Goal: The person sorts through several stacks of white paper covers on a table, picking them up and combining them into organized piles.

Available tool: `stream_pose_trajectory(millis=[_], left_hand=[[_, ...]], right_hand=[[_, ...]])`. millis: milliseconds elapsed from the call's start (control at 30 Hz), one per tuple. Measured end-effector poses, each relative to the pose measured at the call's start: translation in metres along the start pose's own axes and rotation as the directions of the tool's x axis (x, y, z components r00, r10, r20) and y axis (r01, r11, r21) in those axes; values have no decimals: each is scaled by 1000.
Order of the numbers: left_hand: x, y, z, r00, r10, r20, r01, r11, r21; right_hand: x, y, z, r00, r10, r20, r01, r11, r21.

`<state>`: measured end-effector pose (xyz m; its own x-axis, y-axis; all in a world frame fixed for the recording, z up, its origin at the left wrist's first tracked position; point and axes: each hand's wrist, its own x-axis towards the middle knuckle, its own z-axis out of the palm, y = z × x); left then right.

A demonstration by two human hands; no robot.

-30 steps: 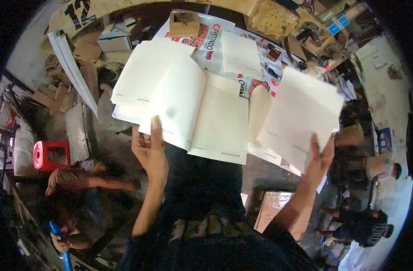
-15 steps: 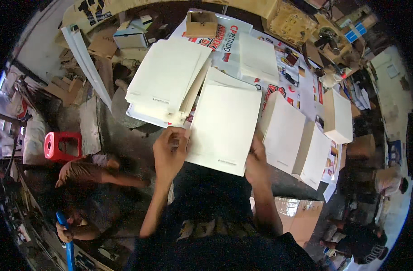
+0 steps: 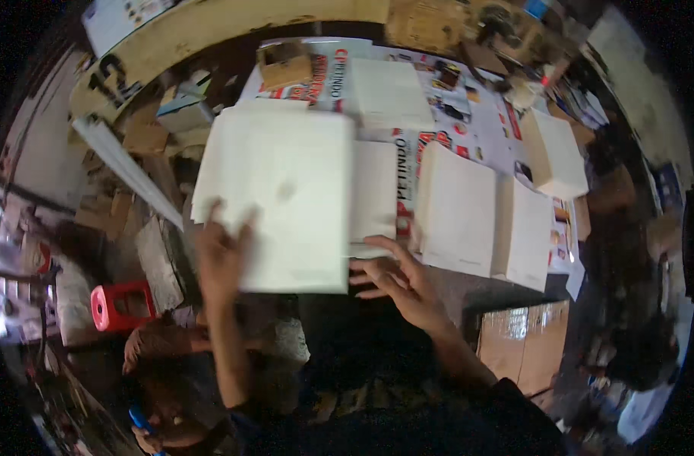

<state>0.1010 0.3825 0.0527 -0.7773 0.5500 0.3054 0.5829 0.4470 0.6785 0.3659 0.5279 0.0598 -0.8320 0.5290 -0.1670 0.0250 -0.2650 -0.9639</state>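
My left hand (image 3: 222, 254), blurred by motion, grips the left side of a large cream sheet of paper (image 3: 297, 190). Whether more sheets lie under it cannot be told. The sheet is over a pile of similar paper (image 3: 208, 171) at the table's left, covering most of that pile. My right hand (image 3: 401, 283) is open beside the sheet's lower right corner, fingers spread and holding nothing. Just beyond those fingers, more cream paper (image 3: 375, 182) lies on the table.
Thick paper stacks (image 3: 461, 209) (image 3: 529, 235) stand on the right of the printed banner (image 3: 483, 144). Other stacks are farther back (image 3: 392, 91) and far right (image 3: 553, 156). A cardboard box (image 3: 284, 67) sits at the back; a red stool (image 3: 124, 306) and another person (image 3: 164, 425) are at left.
The cream sheet has moved left with my left hand, over the left pile. My right hand has let go of its edge and opened. The head view has shifted.
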Motion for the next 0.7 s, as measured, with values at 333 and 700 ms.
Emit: stream_pose_trajectory(millis=[333, 700], left_hand=[[123, -152, 32, 955, 296, 29, -258, 775, 577], [-26, 138, 154, 804, 564, 189, -523, 821, -227]], right_hand=[[-71, -37, -160, 577, -606, -547, 5, 673, -740], [-136, 29, -285, 532, -719, -448, -509, 151, -847]])
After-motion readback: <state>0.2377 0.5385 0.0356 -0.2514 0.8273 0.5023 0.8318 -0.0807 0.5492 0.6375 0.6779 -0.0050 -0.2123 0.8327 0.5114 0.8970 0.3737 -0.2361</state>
